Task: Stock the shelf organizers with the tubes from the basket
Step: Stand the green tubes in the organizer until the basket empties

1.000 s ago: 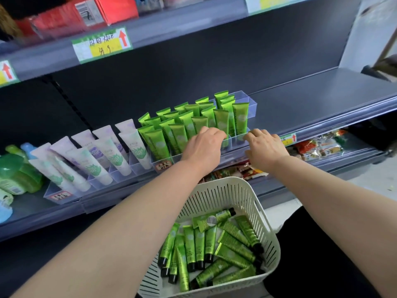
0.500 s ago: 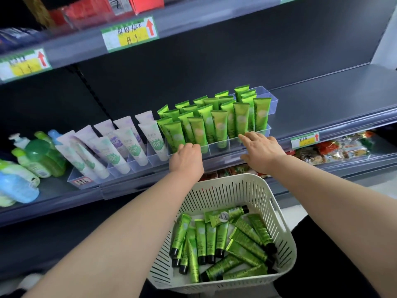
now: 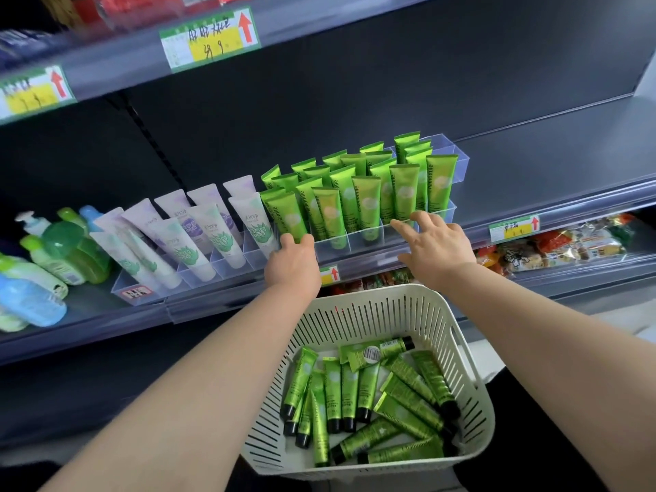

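Several bright green tubes (image 3: 369, 197) stand upright in rows in a clear plastic organizer (image 3: 355, 243) on the middle shelf. My left hand (image 3: 293, 262) grips the organizer's front rim at its left end, fingers curled over the edge beside the leftmost green tube. At the right part of that rim my right hand (image 3: 438, 245) rests with its fingers straight and spread, holding nothing. Below my arms, a white slotted basket (image 3: 372, 296) holds several darker green tubes (image 3: 355, 392) with black caps, lying flat in a loose pile.
A second clear organizer (image 3: 184, 278) with white and lilac tubes (image 3: 198, 239) stands to the left. Green and blue bottles (image 3: 53, 264) crowd the far left. Bare grey shelf (image 3: 553, 154) stretches to the right. Price tags (image 3: 209, 40) hang on the shelf above; snack packets (image 3: 553, 250) lie below.
My left hand slid left along the organizer's front rim to its left end. My right hand uncurled and now lies with straight fingers on the rim. The view has shifted right.
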Motion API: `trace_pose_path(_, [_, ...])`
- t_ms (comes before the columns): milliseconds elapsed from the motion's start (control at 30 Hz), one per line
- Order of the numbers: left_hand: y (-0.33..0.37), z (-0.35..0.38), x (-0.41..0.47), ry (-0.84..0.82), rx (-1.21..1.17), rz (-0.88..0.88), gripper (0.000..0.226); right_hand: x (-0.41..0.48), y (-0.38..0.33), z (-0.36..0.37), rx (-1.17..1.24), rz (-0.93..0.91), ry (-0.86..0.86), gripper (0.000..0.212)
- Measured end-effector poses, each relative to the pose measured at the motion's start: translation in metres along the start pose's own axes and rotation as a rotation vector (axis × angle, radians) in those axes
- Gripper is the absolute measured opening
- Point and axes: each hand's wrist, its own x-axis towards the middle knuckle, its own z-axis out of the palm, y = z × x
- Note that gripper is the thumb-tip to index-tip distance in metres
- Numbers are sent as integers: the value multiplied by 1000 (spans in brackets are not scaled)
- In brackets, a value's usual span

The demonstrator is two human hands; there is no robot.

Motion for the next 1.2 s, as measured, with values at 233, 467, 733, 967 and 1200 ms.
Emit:
trace_pose_path(233, [1, 5, -2, 24, -64, -12, 44, 0, 0, 0, 13, 14, 27, 57])
trace_pose_path(467, [5, 3, -3, 13, -107, -16, 44, 2, 5, 0, 6, 15, 35, 50])
trace_pose_path(733, [21, 0, -4, 21, -144, 25, 45, 1, 23, -3, -14, 45, 29, 49])
trace_pose_path(967, [50, -4, -2, 11, -172, 76, 42, 1, 51, -10, 3, 125, 14, 42])
trace_pose_path(1200, [77, -8, 4, -8, -177, 130, 40, 3, 73, -17, -19, 200, -25, 42])
